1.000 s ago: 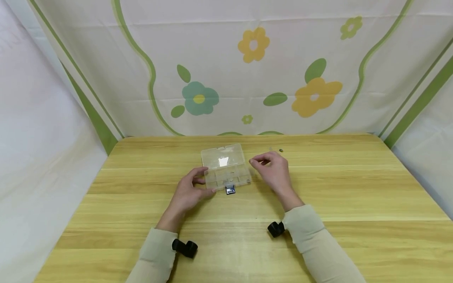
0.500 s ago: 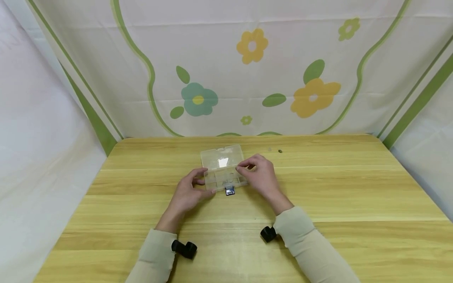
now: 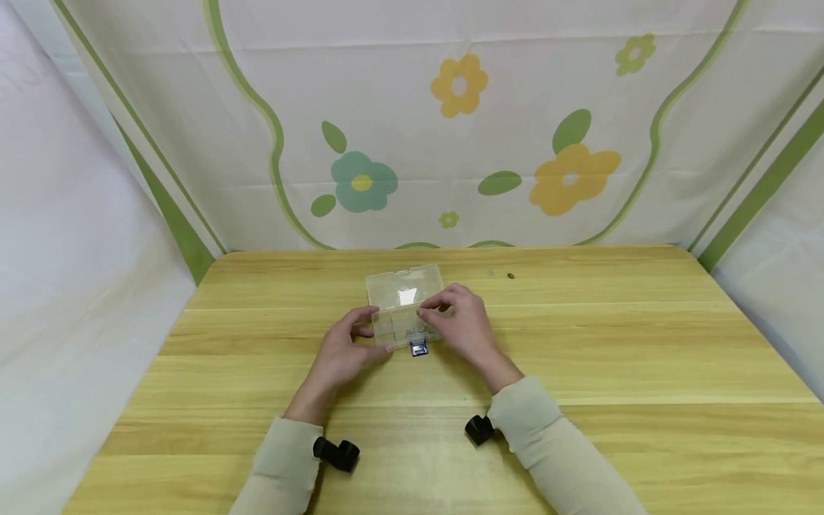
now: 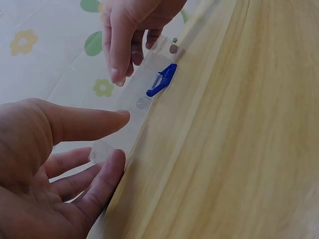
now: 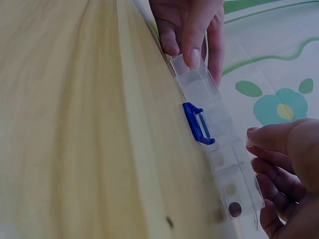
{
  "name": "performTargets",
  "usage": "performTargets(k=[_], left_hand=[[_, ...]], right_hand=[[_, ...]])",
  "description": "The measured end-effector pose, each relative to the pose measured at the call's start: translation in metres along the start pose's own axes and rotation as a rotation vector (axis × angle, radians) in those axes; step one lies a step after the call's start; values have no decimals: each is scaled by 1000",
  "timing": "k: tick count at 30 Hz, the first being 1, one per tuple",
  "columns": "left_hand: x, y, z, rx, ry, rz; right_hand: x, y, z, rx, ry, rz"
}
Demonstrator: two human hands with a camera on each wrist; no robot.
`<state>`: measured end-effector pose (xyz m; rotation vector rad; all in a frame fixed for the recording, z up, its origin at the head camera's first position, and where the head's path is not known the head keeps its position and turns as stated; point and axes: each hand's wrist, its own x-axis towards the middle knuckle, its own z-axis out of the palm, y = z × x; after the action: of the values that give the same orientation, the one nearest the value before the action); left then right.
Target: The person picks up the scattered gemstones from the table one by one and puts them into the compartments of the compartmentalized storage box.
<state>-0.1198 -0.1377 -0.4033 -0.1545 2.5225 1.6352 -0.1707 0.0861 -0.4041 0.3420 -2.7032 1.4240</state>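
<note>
Clear plastic compartment box sits open mid-tabletop. Left hand grips its left end between curled thumb and fingers; right hand hovers over the compartments, fingertips pinched together.

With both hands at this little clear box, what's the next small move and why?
Probably lower the right hand fingertips into the compartment under them and let go. The clear box lies open, the left hand steadies its left end, and the right fingers look pinched over the tray, though what they hold is too small to tell.
</note>
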Motion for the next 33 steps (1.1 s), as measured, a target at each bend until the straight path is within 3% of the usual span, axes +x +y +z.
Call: performTargets(k=[33], left_hand=[[1,-1,-2,8,-4,0]], right_hand=[[5,-18,18,-88,-4,-4]])
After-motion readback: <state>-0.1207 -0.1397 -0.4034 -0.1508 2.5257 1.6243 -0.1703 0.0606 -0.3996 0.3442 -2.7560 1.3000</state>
